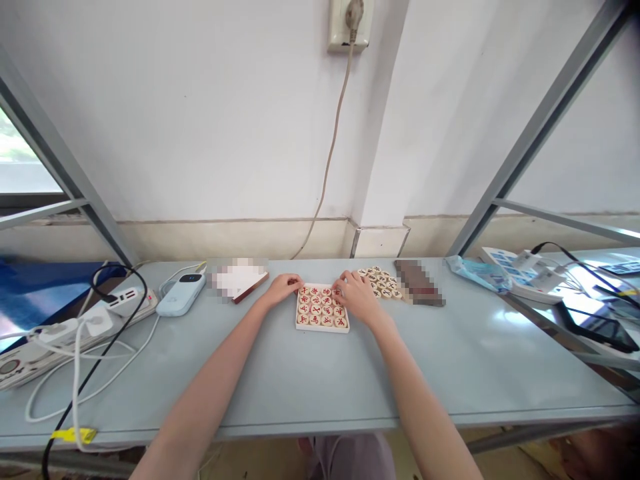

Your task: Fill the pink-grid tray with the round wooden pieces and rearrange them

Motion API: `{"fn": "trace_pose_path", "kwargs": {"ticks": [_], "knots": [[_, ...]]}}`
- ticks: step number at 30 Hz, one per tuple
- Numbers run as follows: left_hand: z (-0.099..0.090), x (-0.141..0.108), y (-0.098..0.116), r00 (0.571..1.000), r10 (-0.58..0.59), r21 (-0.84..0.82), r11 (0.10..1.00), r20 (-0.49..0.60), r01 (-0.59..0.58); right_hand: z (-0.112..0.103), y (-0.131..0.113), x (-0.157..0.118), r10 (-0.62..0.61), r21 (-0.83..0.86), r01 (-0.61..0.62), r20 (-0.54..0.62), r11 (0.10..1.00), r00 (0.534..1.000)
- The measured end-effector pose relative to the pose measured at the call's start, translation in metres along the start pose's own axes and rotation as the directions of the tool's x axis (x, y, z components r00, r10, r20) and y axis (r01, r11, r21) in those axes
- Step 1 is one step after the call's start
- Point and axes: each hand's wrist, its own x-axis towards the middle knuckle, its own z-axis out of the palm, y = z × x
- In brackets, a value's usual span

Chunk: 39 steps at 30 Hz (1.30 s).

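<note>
A shallow white box [322, 328] sits on the table in front of me, holding rows of round Chinese chess pieces [315, 309] with red characters. My left hand [284, 289] is closed at the box's far left corner, fingertips pinching its edge. Over the far right corner, my right hand [356, 294] has its fingers bent down onto a red-marked piece; its thumb is partly hidden. Just beyond the right hand lies a cluster of black-marked Chinese chess pieces [385, 283], flat on the table.
Left of the box lie a blurred white-and-brown box [245, 280], a light blue power bank [182, 295] and a power strip [125, 303] with tangled cables. A blurred brown flat object [420, 283] and a blue plastic packet [479, 275] are rightward. A wall [240, 120] stands behind.
</note>
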Motion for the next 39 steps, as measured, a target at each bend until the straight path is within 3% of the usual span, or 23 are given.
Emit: {"fn": "trace_pose_path", "kwargs": {"ticks": [6,19,30,36,39], "knots": [[-0.002,0.001,-0.001,0.999,-0.001,-0.069,0.998,0.046,0.004,-0.003,0.008,-0.001,0.027,0.126,-0.033,0.050,0.992,0.998],[-0.003,-0.002,0.012,0.997,-0.024,-0.022,0.999,0.069,0.026,-0.001,-0.001,0.001,-0.012,0.124,0.006,0.053,0.992,0.999],[-0.003,-0.001,0.003,0.997,-0.016,-0.066,0.998,0.072,0.021,-0.011,-0.003,0.001,-0.060,0.198,0.059,0.001,0.979,0.998],[-0.004,-0.002,0.005,0.997,-0.021,-0.043,0.999,0.068,0.024,-0.009,-0.002,0.002,-0.054,0.237,0.051,0.009,0.970,0.998],[-0.004,-0.002,0.005,0.998,-0.026,-0.042,0.999,0.065,0.029,-0.007,0.000,0.004,-0.016,0.309,0.028,-0.042,0.951,0.999]]}}
